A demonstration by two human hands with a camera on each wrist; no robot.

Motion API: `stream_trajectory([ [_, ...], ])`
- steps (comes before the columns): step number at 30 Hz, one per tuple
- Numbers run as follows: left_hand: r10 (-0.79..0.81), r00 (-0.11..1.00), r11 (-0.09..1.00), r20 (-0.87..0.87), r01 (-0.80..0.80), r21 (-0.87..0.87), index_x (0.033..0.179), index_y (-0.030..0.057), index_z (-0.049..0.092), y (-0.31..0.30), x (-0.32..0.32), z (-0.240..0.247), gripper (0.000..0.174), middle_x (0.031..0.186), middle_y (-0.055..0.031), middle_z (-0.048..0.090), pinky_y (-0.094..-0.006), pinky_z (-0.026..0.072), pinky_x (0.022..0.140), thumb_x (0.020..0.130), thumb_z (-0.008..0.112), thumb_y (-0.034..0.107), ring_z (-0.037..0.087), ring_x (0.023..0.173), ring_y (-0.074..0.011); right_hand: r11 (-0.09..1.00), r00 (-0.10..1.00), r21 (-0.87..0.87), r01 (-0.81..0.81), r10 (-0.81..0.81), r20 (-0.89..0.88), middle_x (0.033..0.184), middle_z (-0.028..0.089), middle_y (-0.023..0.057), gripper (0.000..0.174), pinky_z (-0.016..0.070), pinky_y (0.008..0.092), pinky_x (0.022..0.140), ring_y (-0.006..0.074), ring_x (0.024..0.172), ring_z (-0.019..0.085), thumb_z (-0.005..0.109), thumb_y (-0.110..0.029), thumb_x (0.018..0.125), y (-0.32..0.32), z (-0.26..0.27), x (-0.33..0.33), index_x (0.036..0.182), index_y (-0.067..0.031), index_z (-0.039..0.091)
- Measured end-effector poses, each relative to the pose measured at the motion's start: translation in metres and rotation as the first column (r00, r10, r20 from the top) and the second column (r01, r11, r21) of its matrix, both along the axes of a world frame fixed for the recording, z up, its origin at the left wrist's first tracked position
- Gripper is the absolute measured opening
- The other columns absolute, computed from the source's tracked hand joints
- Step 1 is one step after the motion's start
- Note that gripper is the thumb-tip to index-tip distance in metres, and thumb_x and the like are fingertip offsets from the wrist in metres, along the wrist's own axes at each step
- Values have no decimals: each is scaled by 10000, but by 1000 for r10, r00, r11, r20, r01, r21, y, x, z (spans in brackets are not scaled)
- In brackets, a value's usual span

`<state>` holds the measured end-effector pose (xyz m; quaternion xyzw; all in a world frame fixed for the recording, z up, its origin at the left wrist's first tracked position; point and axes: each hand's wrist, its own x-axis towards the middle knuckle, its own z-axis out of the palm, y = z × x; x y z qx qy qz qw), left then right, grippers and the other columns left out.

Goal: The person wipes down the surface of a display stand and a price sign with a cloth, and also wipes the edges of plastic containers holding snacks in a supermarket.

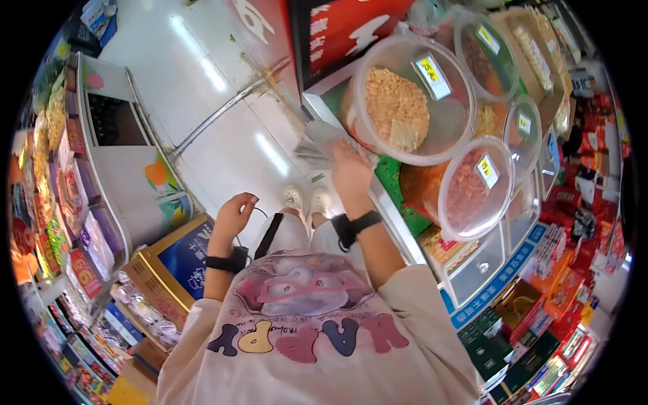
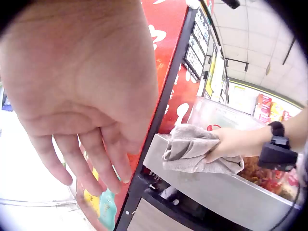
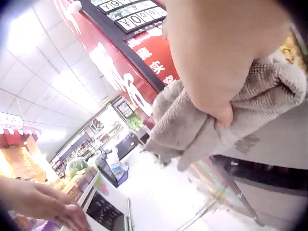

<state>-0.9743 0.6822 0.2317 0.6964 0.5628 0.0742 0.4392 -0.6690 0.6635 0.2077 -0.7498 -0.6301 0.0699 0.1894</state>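
My right hand (image 1: pixel 352 174) grips a grey cloth (image 1: pixel 317 143) at the metal edge (image 1: pixel 391 214) of a display counter. In the right wrist view the folded cloth (image 3: pixel 168 126) hangs over that edge, and the thumb presses into it; the other fingers are mostly hidden. My left hand (image 1: pixel 233 217) hangs in the air in front of my body, away from the counter. Its palm and loosely extended fingers (image 2: pixel 91 154) fill the near side of the left wrist view, holding nothing.
Large clear tubs of snacks (image 1: pixel 418 101) with price tags stand on the counter, right of the cloth. A red sign panel (image 1: pixel 358 27) rises at the counter's far end. At left are a white shelf unit (image 1: pixel 128 182) and a blue-and-gold carton (image 1: pixel 179 260).
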Motion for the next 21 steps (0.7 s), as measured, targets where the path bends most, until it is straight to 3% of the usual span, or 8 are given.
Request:
stream_trajectory([
  [3, -12, 999, 1000, 52, 13, -9, 1019, 28, 691, -13, 8, -12, 261, 933, -181, 697, -375, 527, 767, 958, 594, 262, 679, 861, -324, 995, 998, -102, 8, -14, -57, 1310, 621, 117, 443, 402, 375, 1066, 257, 1211, 586, 540, -33, 783, -72, 3, 27, 1213, -105, 621],
  [6, -73, 997, 996, -1, 72, -44, 1017, 35, 695, -9, 31, -2, 253, 938, -181, 696, -379, 528, 770, 955, 592, 257, 677, 868, -324, 976, 987, -216, -15, -20, -158, 1326, 612, 102, 489, 427, 395, 1063, 277, 1214, 583, 559, 3, 729, -135, 12, 60, 1204, -93, 622],
  [7, -73, 997, 996, -24, 72, -47, 1015, 37, 696, -8, 38, -3, 250, 941, -182, 696, -380, 528, 773, 954, 592, 256, 676, 871, -325, 972, 979, -229, -55, 8, -204, 1337, 602, 117, 514, 436, 400, 1063, 298, 1206, 586, 560, 30, 704, -137, 14, 68, 1202, -81, 620],
  [10, -138, 990, 990, 16, 137, 39, 1006, 32, 696, -6, 63, -3, 247, 951, -186, 695, -391, 521, 794, 952, 585, 245, 664, 888, -355, 993, 992, -75, -95, 87, -94, 1281, 628, 156, 415, 426, 398, 1060, 308, 1198, 591, 541, -19, 774, -110, -3, 56, 1178, -65, 625],
  [14, -228, 974, 969, 4, 227, 97, 1013, 16, 688, 3, 100, 1, 263, 970, -183, 695, -404, 513, 814, 961, 554, 237, 654, 920, -372, 981, 984, 157, -117, 136, -114, 1235, 639, 189, 278, 474, 403, 986, 316, 1125, 623, 521, -43, 802, -19, 1, 27, 1058, -43, 628],
  [17, -248, 969, 966, 0, 247, 78, 1022, 28, 690, 2, 113, 11, 271, 977, -183, 694, -401, 511, 824, 966, 543, 248, 652, 928, -370, 995, 982, 78, -69, 82, -171, 1237, 640, 188, 254, 488, 396, 959, 314, 1103, 636, 515, -39, 811, -4, 3, 21, 1043, -46, 617],
  [18, -236, 972, 970, 1, 236, 63, 1023, 30, 691, -1, 117, 16, 269, 978, -183, 694, -399, 511, 825, 966, 543, 249, 653, 928, -368, 987, 979, 133, -89, 111, -170, 1215, 656, 170, 271, 497, 385, 952, 300, 1099, 643, 519, -33, 816, -14, -1, 29, 1068, -54, 618],
  [21, -229, 973, 973, -25, 229, 31, 1031, 41, 694, -7, 113, 14, 266, 979, -176, 697, -392, 512, 829, 962, 550, 254, 658, 924, -358, 980, 957, -163, -116, 67, -281, 1217, 663, 134, 318, 506, 381, 948, 280, 1102, 646, 545, -30, 798, -67, 24, 61, 1103, -70, 625],
])
